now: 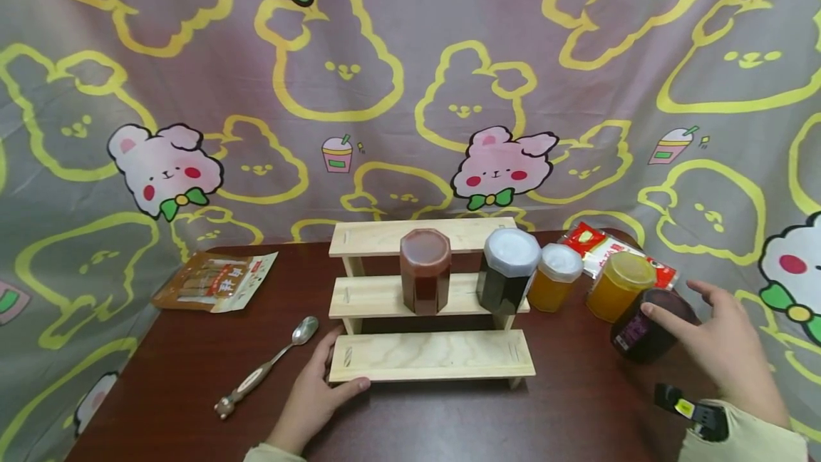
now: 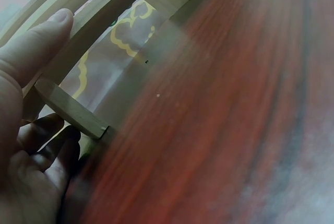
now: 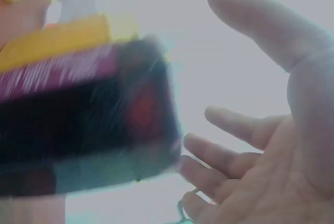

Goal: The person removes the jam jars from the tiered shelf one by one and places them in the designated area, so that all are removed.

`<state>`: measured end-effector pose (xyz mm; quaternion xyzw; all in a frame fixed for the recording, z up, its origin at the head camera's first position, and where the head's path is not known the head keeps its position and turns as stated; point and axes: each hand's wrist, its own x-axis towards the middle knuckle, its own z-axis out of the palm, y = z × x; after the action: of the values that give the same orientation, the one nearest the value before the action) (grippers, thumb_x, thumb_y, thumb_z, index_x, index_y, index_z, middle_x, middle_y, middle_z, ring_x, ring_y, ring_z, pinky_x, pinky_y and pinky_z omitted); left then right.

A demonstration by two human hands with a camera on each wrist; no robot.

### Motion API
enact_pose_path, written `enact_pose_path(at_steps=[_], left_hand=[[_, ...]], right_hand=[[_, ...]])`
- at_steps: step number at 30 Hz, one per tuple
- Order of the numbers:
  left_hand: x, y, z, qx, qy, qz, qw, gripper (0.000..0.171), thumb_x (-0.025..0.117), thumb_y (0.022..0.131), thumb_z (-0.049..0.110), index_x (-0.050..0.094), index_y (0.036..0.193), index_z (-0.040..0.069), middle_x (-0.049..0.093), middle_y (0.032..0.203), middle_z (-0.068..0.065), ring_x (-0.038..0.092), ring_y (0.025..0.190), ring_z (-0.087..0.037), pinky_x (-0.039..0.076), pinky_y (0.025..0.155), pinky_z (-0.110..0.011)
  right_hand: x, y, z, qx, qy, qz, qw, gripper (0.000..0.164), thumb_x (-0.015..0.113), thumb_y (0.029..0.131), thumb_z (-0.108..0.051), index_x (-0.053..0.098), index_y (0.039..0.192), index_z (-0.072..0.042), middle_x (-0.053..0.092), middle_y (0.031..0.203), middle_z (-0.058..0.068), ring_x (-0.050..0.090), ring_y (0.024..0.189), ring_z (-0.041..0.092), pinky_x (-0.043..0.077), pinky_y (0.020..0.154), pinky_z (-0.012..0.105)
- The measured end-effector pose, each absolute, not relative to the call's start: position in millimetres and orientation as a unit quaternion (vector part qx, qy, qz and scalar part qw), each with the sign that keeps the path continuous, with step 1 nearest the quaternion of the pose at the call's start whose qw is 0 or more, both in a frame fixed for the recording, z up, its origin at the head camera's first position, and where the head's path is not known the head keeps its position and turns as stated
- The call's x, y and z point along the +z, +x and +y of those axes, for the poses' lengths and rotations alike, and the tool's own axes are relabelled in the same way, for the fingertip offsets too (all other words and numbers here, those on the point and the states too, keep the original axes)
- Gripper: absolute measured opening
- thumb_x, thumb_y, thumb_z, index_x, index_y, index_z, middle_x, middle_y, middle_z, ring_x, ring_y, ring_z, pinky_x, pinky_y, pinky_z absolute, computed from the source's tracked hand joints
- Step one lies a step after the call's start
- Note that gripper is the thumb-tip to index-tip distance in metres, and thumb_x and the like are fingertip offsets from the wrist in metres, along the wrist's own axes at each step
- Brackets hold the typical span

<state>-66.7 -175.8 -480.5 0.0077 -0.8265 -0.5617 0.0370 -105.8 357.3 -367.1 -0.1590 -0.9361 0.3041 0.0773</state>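
Observation:
My left hand (image 1: 314,383) grips the left end of the bottom step of a three-tier wooden shelf (image 1: 436,356). In the left wrist view the thumb (image 2: 44,38) lies along the board, with the other fingers below by the support leg. A reddish-brown jar (image 1: 425,273) and a black jar with a pale lid (image 1: 508,273) stand on the middle step. At the right, my right hand (image 1: 727,344) is spread beside a dark jar with a purple label (image 1: 648,330). The right wrist view shows its fingers apart from the blurred jar (image 3: 78,119).
Two yellow-orange jars, a white-lidded one (image 1: 554,280) and a yellow-topped one (image 1: 618,287), stand right of the shelf. Behind them lies a red and white packet (image 1: 599,244). A spoon (image 1: 263,369) and a brown packet (image 1: 214,282) are left. A patterned curtain (image 1: 410,141) hangs behind.

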Motion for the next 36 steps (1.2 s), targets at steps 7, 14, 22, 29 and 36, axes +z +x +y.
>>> enact_pose_path(at_steps=[7,14,22,29,36], left_hand=[[-481,-67,-176,-0.556,0.004,-0.830,0.041,0.098,0.094,0.068,0.027,0.042,0.150,0.020,0.067,0.121,-0.002,0.061,0.100,-0.009,0.047,0.089,-0.027],[-481,-66,-176,-0.551,0.005,-0.833,0.042,0.098,0.094,0.068,0.029,0.042,0.150,0.020,0.067,0.122,-0.002,0.060,0.100,-0.009,0.046,0.090,-0.028],[-481,-66,-176,-0.551,0.004,-0.833,0.044,0.097,0.094,0.068,0.028,0.042,0.150,0.018,0.067,0.123,-0.002,0.061,0.100,-0.009,0.047,0.090,-0.028],[-481,-66,-176,-0.553,0.007,-0.832,0.040,0.098,0.094,0.068,0.028,0.041,0.150,0.019,0.067,0.122,-0.002,0.061,0.100,-0.009,0.047,0.089,-0.027],[-481,-67,-176,-0.553,0.004,-0.832,0.043,0.098,0.094,0.068,0.028,0.041,0.151,0.018,0.067,0.122,-0.002,0.061,0.100,-0.008,0.047,0.090,-0.027]], right_hand=[[-351,-101,322,0.378,-0.157,-0.902,0.139,0.088,0.073,0.091,-0.043,0.031,0.155,0.002,0.030,0.153,0.032,0.036,0.134,0.053,0.031,0.104,0.068],[-354,-105,289,0.440,-0.164,-0.849,0.241,0.065,0.075,0.091,-0.025,0.047,0.147,-0.010,0.054,0.142,0.015,0.061,0.092,0.002,0.045,0.075,0.006],[-364,-110,256,0.486,-0.101,-0.809,0.315,0.046,0.074,0.091,-0.014,0.058,0.134,-0.008,0.061,0.125,-0.001,0.053,0.110,0.001,0.041,0.098,0.016],[-369,-110,236,0.479,-0.060,-0.836,0.260,0.049,0.075,0.092,-0.019,0.055,0.136,-0.011,0.060,0.127,0.004,0.054,0.112,0.007,0.041,0.098,0.017],[-373,-109,216,0.480,-0.017,-0.849,0.220,0.049,0.075,0.092,-0.018,0.053,0.135,-0.008,0.061,0.126,0.008,0.056,0.108,0.016,0.043,0.087,0.011]])
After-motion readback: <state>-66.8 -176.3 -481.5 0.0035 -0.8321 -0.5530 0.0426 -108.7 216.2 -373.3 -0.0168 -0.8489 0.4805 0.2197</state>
